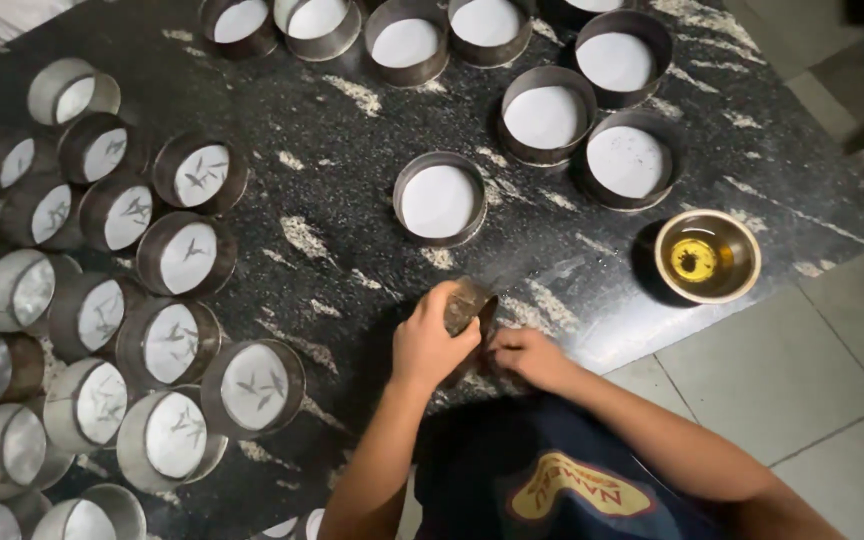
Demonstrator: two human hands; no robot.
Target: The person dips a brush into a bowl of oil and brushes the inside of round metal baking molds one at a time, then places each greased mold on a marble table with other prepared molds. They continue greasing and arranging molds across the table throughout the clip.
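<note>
head cam: left hand point(432, 345) grips metal ring point(468, 303), right hand point(530, 357) touching it.

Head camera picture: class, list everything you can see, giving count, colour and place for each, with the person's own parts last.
Paper-lined round tins: eight in view, dull metal with plain white liners, upper middle and upper right of the slab.
Streaked tins: a crowded cluster, too many and too overlapped to count surely, metal with white liners bearing dark streaks, left side.
Small bowl: one, metal, holding yellowish liquid, right edge of the slab.
Slab: one, black speckled with pale flecks, under everything.
Floor tiles: grey, lower right.
Held tin: one, metal, bottom centre.
Left hand: grips the held tin.
Right hand: beside the held tin, fingers at it.
</note>
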